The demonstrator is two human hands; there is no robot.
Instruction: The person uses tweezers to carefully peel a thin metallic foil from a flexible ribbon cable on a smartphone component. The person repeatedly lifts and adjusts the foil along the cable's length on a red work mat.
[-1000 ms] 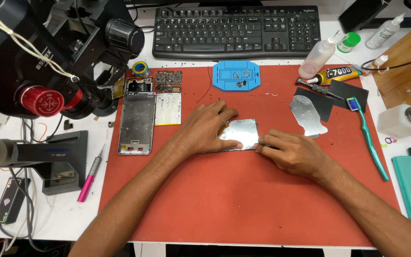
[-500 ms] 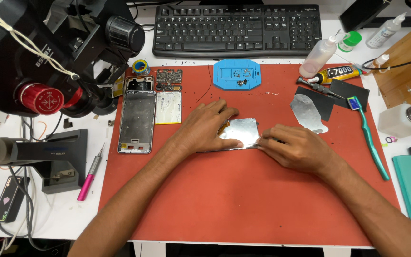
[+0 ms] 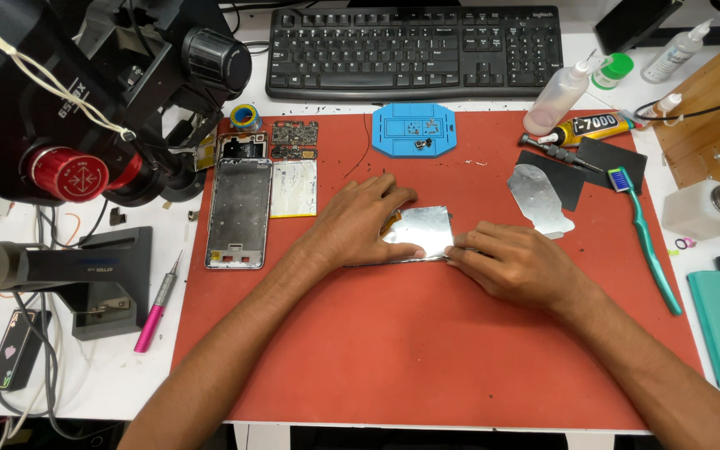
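Hardly anything is seen to have moved since the earlier frames: both hands are kept on the silver foil-backed panel (image 3: 421, 231) at the middle of the red work mat (image 3: 427, 350). The left hand (image 3: 358, 222) is laid flat and spread over the panel's left half, fingers extended, nothing being gripped. The right hand (image 3: 517, 264), at about four o'clock from the panel, is half curled, its fingertips pressed to the panel's lower right edge; whether that edge is pinched cannot be told. At nine o'clock a stripped phone frame (image 3: 239, 212) and a pale flat battery (image 3: 294, 188) are laid out, and at twelve o'clock a blue parts tray (image 3: 414, 129) is set with small screws. Disassembly is judged well advanced; the panel itself appears not yet lifted off the mat.
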